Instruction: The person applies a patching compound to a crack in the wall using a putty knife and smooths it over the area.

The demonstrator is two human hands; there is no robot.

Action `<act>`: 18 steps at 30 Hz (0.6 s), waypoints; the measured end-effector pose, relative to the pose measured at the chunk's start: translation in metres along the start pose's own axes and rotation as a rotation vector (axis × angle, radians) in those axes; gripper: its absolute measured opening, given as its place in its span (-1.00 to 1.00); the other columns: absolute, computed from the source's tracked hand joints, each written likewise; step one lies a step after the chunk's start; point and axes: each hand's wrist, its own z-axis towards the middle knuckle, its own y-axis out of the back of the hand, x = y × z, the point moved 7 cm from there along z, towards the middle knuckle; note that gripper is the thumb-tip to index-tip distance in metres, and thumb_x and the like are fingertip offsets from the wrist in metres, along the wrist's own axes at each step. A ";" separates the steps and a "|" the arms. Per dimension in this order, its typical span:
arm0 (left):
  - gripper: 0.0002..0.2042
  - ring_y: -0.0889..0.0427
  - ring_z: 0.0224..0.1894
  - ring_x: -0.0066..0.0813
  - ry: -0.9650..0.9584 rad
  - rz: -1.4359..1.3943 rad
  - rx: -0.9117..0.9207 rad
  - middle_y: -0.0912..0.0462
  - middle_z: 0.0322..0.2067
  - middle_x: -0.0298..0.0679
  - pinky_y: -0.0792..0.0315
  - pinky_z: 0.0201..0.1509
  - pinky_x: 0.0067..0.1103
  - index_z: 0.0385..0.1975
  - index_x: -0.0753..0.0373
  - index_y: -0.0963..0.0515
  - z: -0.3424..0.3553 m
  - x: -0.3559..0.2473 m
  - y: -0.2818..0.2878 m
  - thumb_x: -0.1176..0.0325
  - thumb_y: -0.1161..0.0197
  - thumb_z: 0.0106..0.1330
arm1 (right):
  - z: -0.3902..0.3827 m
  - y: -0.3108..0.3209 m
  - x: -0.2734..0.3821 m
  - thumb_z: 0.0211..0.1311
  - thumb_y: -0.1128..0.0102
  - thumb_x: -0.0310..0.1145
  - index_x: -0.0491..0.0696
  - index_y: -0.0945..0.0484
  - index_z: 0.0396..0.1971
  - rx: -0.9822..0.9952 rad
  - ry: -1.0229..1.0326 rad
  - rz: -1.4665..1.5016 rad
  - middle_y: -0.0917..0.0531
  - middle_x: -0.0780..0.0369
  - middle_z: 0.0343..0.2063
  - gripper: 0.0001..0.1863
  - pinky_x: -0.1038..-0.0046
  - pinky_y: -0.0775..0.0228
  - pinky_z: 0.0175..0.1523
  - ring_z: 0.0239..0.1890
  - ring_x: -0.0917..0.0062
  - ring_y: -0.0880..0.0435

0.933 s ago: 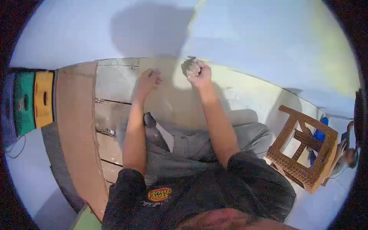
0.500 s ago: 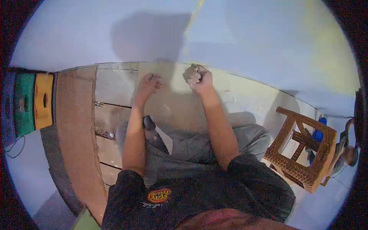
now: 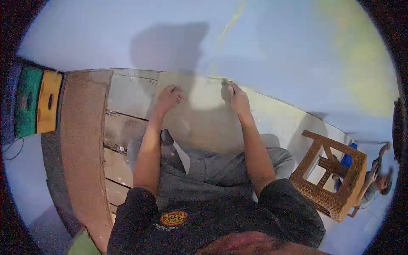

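To your right you have a woven wicker stool (image 3: 335, 178) tipped on its side, with another person (image 3: 376, 180) just beyond it. On your far left sit a green crate (image 3: 27, 102) and a yellow crate (image 3: 49, 102), side by side and touching, beside a brown mat (image 3: 83, 148).

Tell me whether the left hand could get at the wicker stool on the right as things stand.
Probably not without shifting. The left hand rests on the pale board ahead, while the wicker stool stands off to the person's right, beyond the right arm and the bent knee, so the body itself lies in the way.
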 end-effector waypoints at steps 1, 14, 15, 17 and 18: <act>-0.63 -0.61 -0.39 -0.60 0.020 0.076 -0.014 -0.66 -0.36 -0.23 -0.46 -0.36 -0.62 -0.07 0.31 -0.50 -0.001 -0.004 -0.001 0.10 -0.15 0.38 | 0.000 -0.001 -0.003 0.39 0.03 0.01 -0.09 -0.48 0.06 0.009 -0.016 0.050 -0.66 -0.08 -0.25 -0.50 0.07 -0.48 -0.17 -0.23 0.00 -0.66; -0.69 -0.63 -0.37 -0.50 -0.504 0.250 0.022 -0.66 -0.34 -0.24 -0.51 -0.27 -0.57 -0.14 0.27 -0.56 0.014 0.020 0.006 0.14 -0.14 0.37 | 0.025 0.001 0.010 0.36 0.04 0.14 -0.14 -0.66 -0.31 -0.153 0.033 -0.135 -0.65 -0.05 -0.47 -0.42 0.11 -0.45 -0.25 -0.38 -0.01 -0.62; -0.70 -0.63 -0.40 -0.51 -0.511 0.221 0.028 -0.66 -0.38 -0.23 -0.50 -0.29 -0.57 -0.17 0.28 -0.57 0.014 0.017 0.001 0.15 -0.14 0.37 | 0.023 0.001 0.002 0.37 0.05 0.14 -0.14 -0.66 -0.32 -0.137 -0.013 -0.162 -0.64 -0.05 -0.47 -0.41 0.10 -0.45 -0.25 -0.38 -0.01 -0.63; -0.70 -0.63 -0.38 -0.51 -0.052 -0.094 0.099 -0.65 -0.39 -0.24 -0.51 -0.27 -0.57 -0.16 0.30 -0.57 0.018 0.039 -0.004 0.17 -0.13 0.37 | 0.018 0.000 -0.009 0.37 0.07 0.16 -0.14 -0.66 -0.34 -0.106 -0.097 -0.207 -0.64 -0.05 -0.48 -0.39 0.09 -0.45 -0.24 -0.38 0.01 -0.63; -0.70 -0.63 -0.37 -0.52 -0.142 0.056 0.082 -0.65 -0.40 -0.24 -0.51 -0.27 -0.56 -0.16 0.31 -0.57 0.018 0.034 -0.002 0.17 -0.13 0.38 | 0.019 0.002 -0.008 0.37 0.07 0.16 -0.13 -0.66 -0.34 -0.135 -0.096 -0.212 -0.64 -0.05 -0.48 -0.40 0.10 -0.45 -0.25 -0.38 0.01 -0.64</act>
